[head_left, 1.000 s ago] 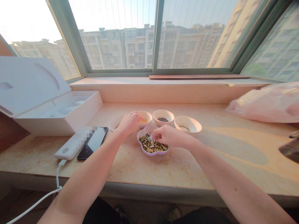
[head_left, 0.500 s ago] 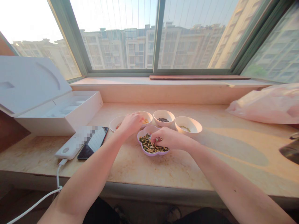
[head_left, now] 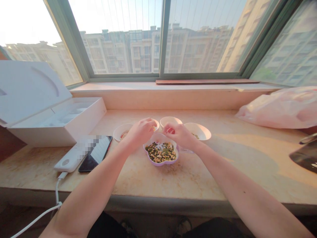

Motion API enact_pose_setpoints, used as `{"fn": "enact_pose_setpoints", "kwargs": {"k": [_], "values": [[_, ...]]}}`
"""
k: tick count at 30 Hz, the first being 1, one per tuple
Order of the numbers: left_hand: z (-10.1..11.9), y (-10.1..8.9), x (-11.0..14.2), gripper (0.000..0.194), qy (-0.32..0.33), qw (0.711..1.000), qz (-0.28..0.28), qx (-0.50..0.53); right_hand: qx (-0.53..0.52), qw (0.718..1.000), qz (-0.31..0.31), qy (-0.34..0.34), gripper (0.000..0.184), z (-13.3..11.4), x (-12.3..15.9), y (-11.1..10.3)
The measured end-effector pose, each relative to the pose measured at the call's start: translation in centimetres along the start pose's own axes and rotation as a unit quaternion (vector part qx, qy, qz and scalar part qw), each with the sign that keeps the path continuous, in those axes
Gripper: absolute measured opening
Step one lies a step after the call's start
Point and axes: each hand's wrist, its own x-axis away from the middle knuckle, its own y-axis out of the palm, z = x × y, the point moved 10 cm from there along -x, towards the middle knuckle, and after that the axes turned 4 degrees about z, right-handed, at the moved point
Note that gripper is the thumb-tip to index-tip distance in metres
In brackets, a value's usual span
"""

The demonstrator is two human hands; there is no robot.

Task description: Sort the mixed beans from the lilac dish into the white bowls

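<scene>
A lilac, scalloped dish (head_left: 162, 163) holds mixed beans (head_left: 159, 152) in black, green and tan, with a bare patch at its back. My left hand (head_left: 143, 130) is over the dish's back left side, beside a white bowl (head_left: 157, 122) with a little yellow showing. Its fingers are pinched, and what they hold is hidden. Past the dish's rear edge, my right hand (head_left: 179, 134) is in front of another white bowl (head_left: 170, 119), fingertips together on something too small to name. Its contents are hidden by that hand. White bowls at left (head_left: 117, 133) and right (head_left: 205, 131) hold small amounts of food.
An opened white box (head_left: 86, 122) stands at the left. In front of it lie a white power bank (head_left: 65, 162) with a cable (head_left: 57, 191) and a black phone (head_left: 95, 157). A plastic bag (head_left: 279, 109) and a dark object (head_left: 305, 153) are at the right.
My right hand has lifted out of the beans in the lilac dish and moved back toward the white bowl behind it. My left hand stays near the yellow bowl. The view has shifted slightly.
</scene>
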Motion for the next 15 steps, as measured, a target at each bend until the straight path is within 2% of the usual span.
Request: {"fn": "enact_pose_setpoints", "kwargs": {"k": [2, 4, 10, 15], "values": [[1.0, 0.3, 0.1, 0.029, 0.033, 0.999, -0.015, 0.017, 0.023, 0.998, 0.054, 0.010, 0.008, 0.5, -0.3, -1.3], [1.5, 1.2, 0.4, 0.028, 0.048, 0.997, -0.059, 0.022, 0.052, 0.994, 0.092, 0.022, 0.009, 1.1, -0.5, -2.3], [3.4, 4.6, 2.2, 0.034, 0.107, 0.969, -0.220, 0.029, 0.087, 0.987, 0.118, 0.062, 0.005, 3.0, -0.6, -3.3], [3.9, 5.9, 2.9, 0.034, 0.117, 0.952, -0.280, 0.034, 0.127, 0.978, 0.146, 0.076, 0.010, 3.6, -0.7, -3.9]]}}
